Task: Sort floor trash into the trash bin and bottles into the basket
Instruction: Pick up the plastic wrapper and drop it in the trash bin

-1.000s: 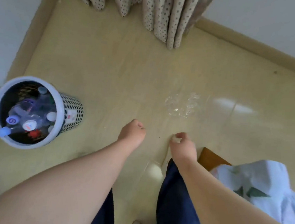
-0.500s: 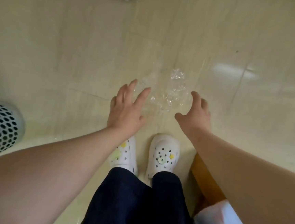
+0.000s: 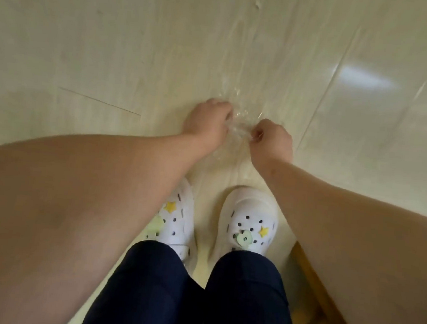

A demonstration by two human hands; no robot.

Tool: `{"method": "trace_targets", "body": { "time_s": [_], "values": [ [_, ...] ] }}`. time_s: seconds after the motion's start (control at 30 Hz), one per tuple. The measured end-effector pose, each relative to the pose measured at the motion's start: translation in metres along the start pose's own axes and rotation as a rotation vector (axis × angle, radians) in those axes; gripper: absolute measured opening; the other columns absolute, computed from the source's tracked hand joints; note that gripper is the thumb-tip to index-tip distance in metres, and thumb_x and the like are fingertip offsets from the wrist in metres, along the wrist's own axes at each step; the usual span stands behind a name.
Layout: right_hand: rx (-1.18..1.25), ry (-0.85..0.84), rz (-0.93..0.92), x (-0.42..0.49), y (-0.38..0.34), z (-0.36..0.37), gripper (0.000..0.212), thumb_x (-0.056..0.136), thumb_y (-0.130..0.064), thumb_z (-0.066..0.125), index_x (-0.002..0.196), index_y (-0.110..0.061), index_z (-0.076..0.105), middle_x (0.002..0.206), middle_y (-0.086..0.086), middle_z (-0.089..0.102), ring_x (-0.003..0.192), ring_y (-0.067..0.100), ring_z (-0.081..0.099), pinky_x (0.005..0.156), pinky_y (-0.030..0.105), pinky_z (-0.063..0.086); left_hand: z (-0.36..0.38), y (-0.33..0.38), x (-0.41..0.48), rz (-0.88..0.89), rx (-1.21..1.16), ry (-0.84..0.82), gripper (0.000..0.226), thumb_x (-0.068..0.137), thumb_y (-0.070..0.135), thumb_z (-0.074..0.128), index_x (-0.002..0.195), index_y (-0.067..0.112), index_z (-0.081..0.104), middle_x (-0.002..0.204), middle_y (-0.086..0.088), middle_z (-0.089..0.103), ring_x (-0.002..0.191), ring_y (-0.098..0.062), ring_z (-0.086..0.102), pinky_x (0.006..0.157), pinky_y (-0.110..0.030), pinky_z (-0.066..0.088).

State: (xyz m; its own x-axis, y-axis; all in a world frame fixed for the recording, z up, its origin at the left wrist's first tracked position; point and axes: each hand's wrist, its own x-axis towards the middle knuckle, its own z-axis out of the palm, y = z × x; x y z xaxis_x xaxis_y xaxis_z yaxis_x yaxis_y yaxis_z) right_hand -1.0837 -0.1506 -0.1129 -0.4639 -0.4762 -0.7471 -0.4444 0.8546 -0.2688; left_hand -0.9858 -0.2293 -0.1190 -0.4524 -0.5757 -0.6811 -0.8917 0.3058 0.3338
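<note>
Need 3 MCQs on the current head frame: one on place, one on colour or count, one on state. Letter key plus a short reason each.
1. Where does the clear plastic wrap lie?
A. on a chair
B. on the floor ahead of the white clogs
C. inside a basket

2. What colour are the star charms on the white clogs?
A. red
B. blue
C. yellow

3. What are the hands doing?
A. the left hand and the right hand are both closed on the wrap
B. only one touches it
C. both hang open above it

Key: 1 B, the wrap sits on the floor just past the toes. 2 C, a yellow star shows on each clog. 3 A, both sets of fingers curl into the crumpled film.
</note>
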Motion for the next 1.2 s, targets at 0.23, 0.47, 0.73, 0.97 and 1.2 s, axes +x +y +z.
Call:
{"method": "trace_targets", "body": {
  "time_s": [0.23, 0.47, 0.73, 0.97, 1.2],
  "values": [
    [-0.045, -0.122, -0.083, -0.096, -0.061, -0.076, 0.031, 0.083, 0.008, 0.036, 0.097, -0.008, 0.059, 0.108, 0.012, 0.057, 0.084, 0.025, 0.049, 0.069, 0.026, 0.036, -0.087, 0.013, -0.099, -0.118, -0.212, -0.04, 0.022, 0.092, 0.012, 0.049, 0.112, 0.009, 0.058, 0.116, -0.014, 0.053, 0.108, -0.031, 0.053, 0.083, -0.03, 0.04],
    [-0.027, -0.057, -0.192, -0.192, -0.145, -0.205, 0.031, 0.082, 0.008, 0.036, 0.095, -0.008, 0.059, 0.109, 0.015, 0.058, 0.08, 0.025, 0.045, 0.066, 0.025, 0.033, -0.227, 0.072, -0.187, -0.18, -0.377, 0.192, 0.022, 0.09, 0.009, 0.051, 0.11, 0.011, 0.059, 0.114, -0.013, 0.053, 0.105, -0.031, 0.055, 0.082, -0.029, 0.041],
    [-0.127, 0.076, -0.484, -0.34, -0.244, -0.329, 0.03, 0.083, 0.004, 0.037, 0.095, -0.01, 0.06, 0.107, 0.014, 0.061, 0.093, 0.031, 0.054, 0.073, 0.029, 0.043, -0.376, 0.113, -0.327, -0.23, -0.475, 0.5, 0.017, 0.09, 0.01, 0.05, 0.104, 0.013, 0.059, 0.113, -0.012, 0.056, 0.103, -0.03, 0.055, 0.077, -0.027, 0.039],
    [-0.14, 0.124, -0.737, -0.463, -0.345, -0.36, 0.025, 0.084, 0.0, 0.039, 0.094, -0.01, 0.06, 0.105, 0.012, 0.061, 0.084, 0.025, 0.048, 0.072, 0.026, 0.04, -0.485, 0.081, -0.449, -0.323, -0.485, 0.752, 0.02, 0.089, 0.005, 0.052, 0.105, 0.014, 0.06, 0.116, -0.008, 0.058, 0.103, -0.028, 0.057, 0.076, -0.028, 0.041],
    [-0.127, 0.181, -1.01, -0.605, -0.448, -0.364, 0.022, 0.084, -0.001, 0.04, 0.071, -0.017, 0.047, 0.097, 0.008, 0.056, 0.081, 0.024, 0.045, 0.068, 0.025, 0.035, -0.58, 0.027, -0.596, -0.366, -0.453, 1.0, 0.02, 0.088, 0.006, 0.049, 0.101, 0.019, 0.058, 0.105, -0.002, 0.058, 0.085, -0.023, 0.049, 0.068, -0.024, 0.036]
  ]
}}
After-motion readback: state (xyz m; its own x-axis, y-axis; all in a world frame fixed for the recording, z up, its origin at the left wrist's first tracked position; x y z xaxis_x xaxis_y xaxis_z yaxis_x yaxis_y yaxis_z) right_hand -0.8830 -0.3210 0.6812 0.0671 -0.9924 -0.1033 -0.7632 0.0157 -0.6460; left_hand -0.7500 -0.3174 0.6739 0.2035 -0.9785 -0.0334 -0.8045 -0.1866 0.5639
